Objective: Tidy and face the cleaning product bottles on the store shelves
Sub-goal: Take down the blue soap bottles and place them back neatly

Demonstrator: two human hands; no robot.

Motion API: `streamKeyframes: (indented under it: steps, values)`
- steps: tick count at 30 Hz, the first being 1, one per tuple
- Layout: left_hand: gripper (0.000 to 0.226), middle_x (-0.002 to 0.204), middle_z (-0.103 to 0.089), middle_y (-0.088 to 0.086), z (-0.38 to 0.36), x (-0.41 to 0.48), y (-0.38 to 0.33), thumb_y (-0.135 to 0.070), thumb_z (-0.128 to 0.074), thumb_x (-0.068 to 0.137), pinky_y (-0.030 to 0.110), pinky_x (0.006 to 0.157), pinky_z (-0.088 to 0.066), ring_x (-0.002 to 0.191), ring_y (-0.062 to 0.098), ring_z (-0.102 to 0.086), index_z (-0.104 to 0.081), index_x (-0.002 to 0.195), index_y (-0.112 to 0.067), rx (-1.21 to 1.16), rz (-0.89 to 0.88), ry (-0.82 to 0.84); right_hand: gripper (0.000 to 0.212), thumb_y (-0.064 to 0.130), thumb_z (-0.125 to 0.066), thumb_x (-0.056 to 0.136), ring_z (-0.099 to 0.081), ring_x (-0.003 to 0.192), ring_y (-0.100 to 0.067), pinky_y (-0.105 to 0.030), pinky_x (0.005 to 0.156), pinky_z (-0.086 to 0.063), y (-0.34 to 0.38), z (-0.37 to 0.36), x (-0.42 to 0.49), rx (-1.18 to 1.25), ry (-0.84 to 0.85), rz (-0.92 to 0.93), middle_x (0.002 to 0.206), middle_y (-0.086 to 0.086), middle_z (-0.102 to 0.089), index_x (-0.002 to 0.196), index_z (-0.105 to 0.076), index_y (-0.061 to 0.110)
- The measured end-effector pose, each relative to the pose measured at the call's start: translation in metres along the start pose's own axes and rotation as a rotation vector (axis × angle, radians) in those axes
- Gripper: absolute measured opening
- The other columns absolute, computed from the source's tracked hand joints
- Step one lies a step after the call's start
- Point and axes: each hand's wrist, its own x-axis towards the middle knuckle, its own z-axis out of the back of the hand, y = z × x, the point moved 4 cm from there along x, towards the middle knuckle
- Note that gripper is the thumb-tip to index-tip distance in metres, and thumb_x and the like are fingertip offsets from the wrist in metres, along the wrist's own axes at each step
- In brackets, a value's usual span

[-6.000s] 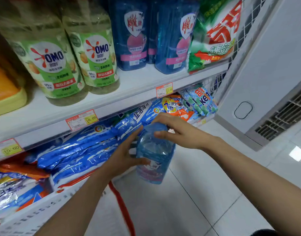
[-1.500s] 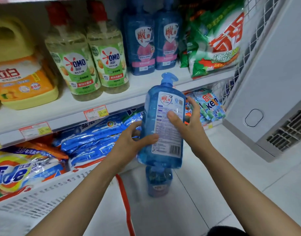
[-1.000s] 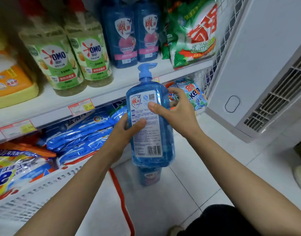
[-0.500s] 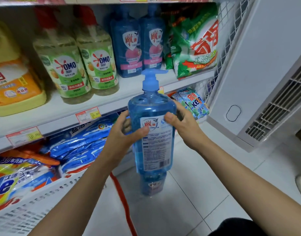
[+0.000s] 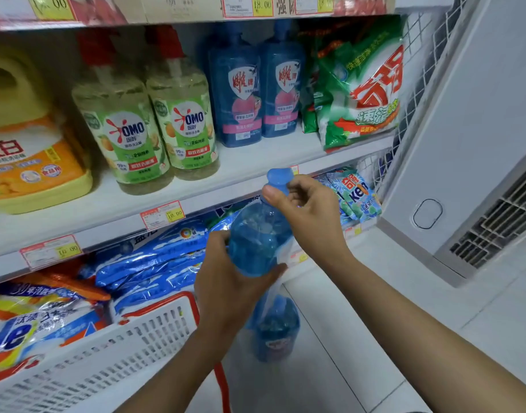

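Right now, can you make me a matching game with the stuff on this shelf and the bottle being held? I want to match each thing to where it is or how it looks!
Things:
1. yellow jug
2. OMO bottles
3. green powder bag
4. nearest blue bottle

Clues:
A. gripped by the left hand and right hand
B. left end of the shelf
C. red pump tops
D. right end of the shelf, by the wire mesh

Pairs: 1-B, 2-C, 3-D, 4-A
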Motion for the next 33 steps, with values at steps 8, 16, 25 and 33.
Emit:
streamKeyframes:
  steps: [8,16,25,33]
  values:
    - [0.064,0.136,-0.052,-0.018,0.005,0.037,0.013,-0.045,-0.072,0.079,0.036,0.105,-0.045,0.129,0.009,-0.05,-0.045,0.133,-0.023,-0.441,-0.051,0.476,0.039,0.045,-0.06,0.084,-0.061,0.084,-0.019,-0.04,0.077,-0.048,0.02,0.01,0.002,-0.103,0.195,0.267,0.088,-0.003,-0.067,0.093,-0.068,0.008]
    - [0.069,0.127,-0.064,-0.014,-0.025,0.058,0.007,-0.024,-0.083,0.072,0.019,0.091,-0.048,0.118,0.004,-0.058,-0.047,0.131,-0.021,-0.53,0.001,0.881,0.023,0.033,-0.054,0.098,-0.061,0.097,-0.018,-0.035,0.086,-0.049,0.009,0.028,0.011,0.181,0.506,0.205,0.104,-0.002,-0.069,0.117,-0.064,0.026]
    - [0.082,0.106,-0.07,-0.015,-0.04,0.042,0.011,-0.043,-0.091,0.04,0.027,0.082,-0.055,0.1,0.006,-0.066,-0.057,0.114,-0.032,-0.443,0.033,0.423,0.033,0.039,-0.056,0.093,-0.063,0.101,0.002,-0.015,0.085,-0.048,-0.003,0.055,0.036,0.073,0.557,-0.088,0.114,0.009,-0.072,0.119,-0.067,0.022]
    - [0.085,0.107,-0.061,-0.021,-0.063,0.028,0.001,-0.049,-0.093,0.038,0.027,0.082,-0.053,0.097,-0.007,-0.058,-0.047,0.109,-0.043,-0.241,0.079,0.256,0.046,0.059,-0.056,0.089,-0.061,0.088,-0.018,-0.046,0.085,-0.05,-0.009,0.056,0.033,-0.235,0.553,-0.049,0.098,-0.008,-0.066,0.098,-0.065,0.015]
